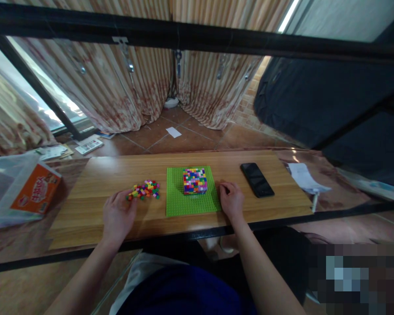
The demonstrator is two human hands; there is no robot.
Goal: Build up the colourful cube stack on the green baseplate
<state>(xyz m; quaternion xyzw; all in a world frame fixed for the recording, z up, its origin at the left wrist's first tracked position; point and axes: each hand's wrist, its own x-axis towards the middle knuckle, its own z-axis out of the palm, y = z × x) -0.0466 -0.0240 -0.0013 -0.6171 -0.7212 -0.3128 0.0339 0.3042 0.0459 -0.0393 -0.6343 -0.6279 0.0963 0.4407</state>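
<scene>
A cube built of many small coloured toy bricks [195, 180] stands on a green studded baseplate [180, 208]. Left of the plate lies a heap of loose toy bricks [146, 189]. My left hand [118, 216] rests at the heap's left edge, thumb and index finger apart by the nearest bricks. Just beyond the plate's right edge, my right hand [232, 201] lies on the wooden board [147, 164] with its fingers curled in. Whether a small brick is inside those fingers is hidden.
A black phone [257, 180] lies right of my right hand. White paper [307, 178] is at the far right. On the left stand a translucent plastic bin [6, 175] and an orange printed box [36, 188]. A dark bar [197, 35] crosses above, before patterned curtains [131, 87].
</scene>
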